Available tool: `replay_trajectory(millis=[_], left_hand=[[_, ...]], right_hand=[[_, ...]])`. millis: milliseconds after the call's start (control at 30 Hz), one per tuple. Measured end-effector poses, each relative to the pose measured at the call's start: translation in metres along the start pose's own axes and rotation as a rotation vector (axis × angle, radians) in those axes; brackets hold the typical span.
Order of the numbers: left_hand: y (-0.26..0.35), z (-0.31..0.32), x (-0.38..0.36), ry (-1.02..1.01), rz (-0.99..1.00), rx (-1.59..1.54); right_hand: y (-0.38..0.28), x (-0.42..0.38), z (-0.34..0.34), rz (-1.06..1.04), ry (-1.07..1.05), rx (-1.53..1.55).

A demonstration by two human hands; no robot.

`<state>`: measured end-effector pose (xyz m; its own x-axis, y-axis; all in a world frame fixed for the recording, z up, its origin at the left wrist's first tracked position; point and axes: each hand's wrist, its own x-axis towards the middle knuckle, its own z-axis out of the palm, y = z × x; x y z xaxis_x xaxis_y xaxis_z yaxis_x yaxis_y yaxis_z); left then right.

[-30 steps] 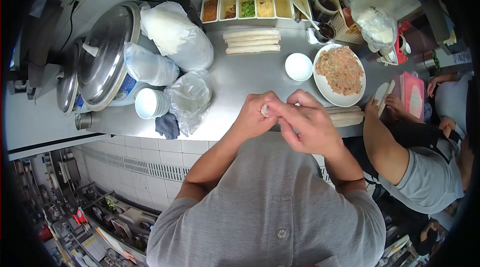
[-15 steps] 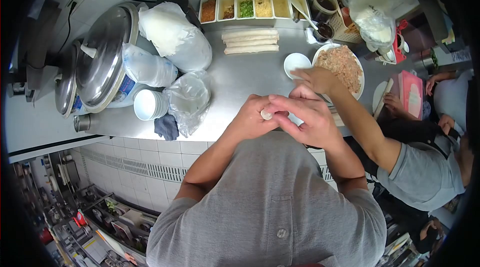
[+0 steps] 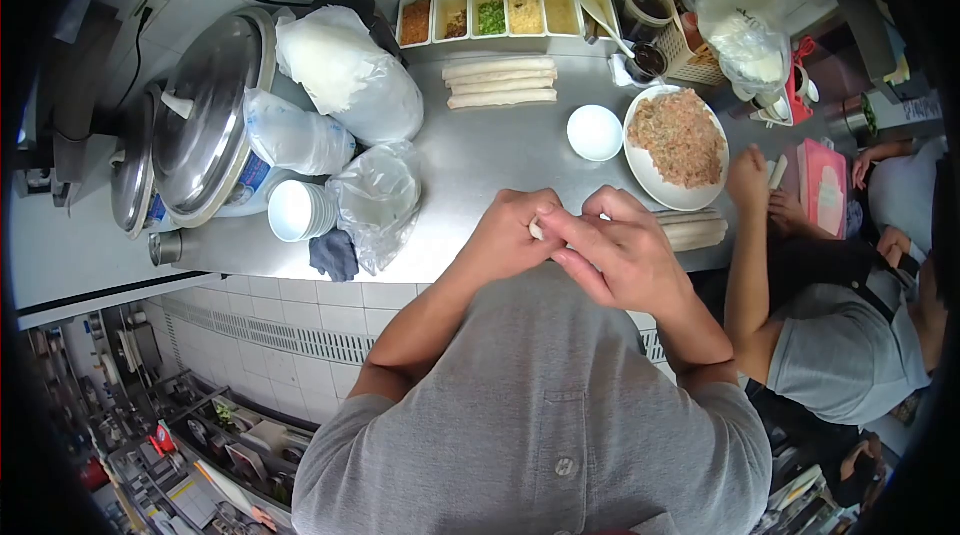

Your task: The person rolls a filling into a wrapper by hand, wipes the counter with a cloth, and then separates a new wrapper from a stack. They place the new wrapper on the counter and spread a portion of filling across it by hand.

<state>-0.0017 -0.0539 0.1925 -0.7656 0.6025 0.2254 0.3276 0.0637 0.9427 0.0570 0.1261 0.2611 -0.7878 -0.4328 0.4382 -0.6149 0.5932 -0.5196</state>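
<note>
My left hand (image 3: 507, 235) is closed around a piece of pale dough (image 3: 536, 229), and its rounded end shows between thumb and fingers. Against the left hand, my right hand (image 3: 627, 250) has its fingertips beside the dough end. Its fingers are bent and its thumb stands apart. Both hands are above the table's front edge, close to my shirt. Ahead of them are a white bowl (image 3: 595, 133) and a white plate (image 3: 635, 160) heaped with minced filling (image 3: 680, 138). Several pale dough rolls (image 3: 692, 230) lie to the right of my right hand.
More dough rolls (image 3: 500, 82) lie at the back, before white seasoning tubs (image 3: 490, 15). Lidded pots (image 3: 215, 115), stacked cups (image 3: 298, 211), plastic bags (image 3: 375, 200) and a dark cloth (image 3: 334, 255) occupy the left. A co-worker's arm (image 3: 750, 265) is close on the right.
The co-worker's hand has withdrawn from the bowl and plate to the right. My right hand has shifted slightly, opening a wider gap between thumb and fingers. My left hand still grips the dough.
</note>
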Motion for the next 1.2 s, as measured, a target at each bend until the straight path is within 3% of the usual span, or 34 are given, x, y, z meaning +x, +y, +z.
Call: replay_trajectory(millis=[100,233,333,400,467,533,600,667,767,833,867,933,1000,1033,1067,1200], left_hand=[[-0.004,0.002,-0.002,-0.024,-0.026,0.058],[-0.01,0.004,-0.002,-0.005,0.002,0.124],[-0.001,0.005,0.001,0.071,0.018,0.024],[0.0,0.003,-0.003,0.128,0.009,-0.002],[0.004,-0.001,-0.004,0.173,0.008,-0.027],[0.011,-0.007,-0.003,0.213,0.01,-0.296],[0.018,-0.011,0.001,0.201,-0.002,-0.393],[0.025,-0.013,0.008,0.136,0.058,-0.529],[0.033,-0.002,0.017,0.223,0.016,-0.665],[0.017,-0.008,0.009,0.143,0.014,-0.634],[0.01,-0.01,0.006,0.07,0.013,-0.605],[0.012,-0.007,0.006,0.112,-0.024,-0.508],[0.015,-0.007,0.009,0.169,-0.055,-0.405],[0.019,-0.006,0.012,0.181,-0.049,-0.234],[0.021,-0.005,0.014,0.188,-0.04,-0.064],[0.017,0.002,0.017,0.201,-0.04,0.048]], right_hand=[[-0.007,0.004,0.003,0.051,-0.066,-0.048],[0.0,0.003,0.011,0.059,0.001,0.012],[0.004,0.0,0.012,0.115,0.122,0.17],[0.008,-0.006,0.015,0.157,0.323,0.203],[0.015,-0.011,0.02,0.21,0.317,0.207],[0.017,-0.011,0.027,0.391,0.12,0.421],[0.027,-0.018,0.05,0.356,0.09,0.493],[0.03,-0.017,0.057,0.356,-0.146,0.546],[0.028,-0.008,0.047,0.395,-0.18,0.619],[0.032,-0.01,0.044,0.426,-0.184,0.671],[0.036,-0.01,0.043,0.347,-0.19,0.559],[0.035,-0.012,0.038,0.27,-0.203,0.45],[0.026,-0.009,0.023,0.418,0.205,0.374],[0.023,-0.007,0.015,0.342,0.308,0.387],[0.015,-0.001,0.007,0.346,0.305,0.387],[-0.009,0.019,0.004,0.127,0.386,0.148]])
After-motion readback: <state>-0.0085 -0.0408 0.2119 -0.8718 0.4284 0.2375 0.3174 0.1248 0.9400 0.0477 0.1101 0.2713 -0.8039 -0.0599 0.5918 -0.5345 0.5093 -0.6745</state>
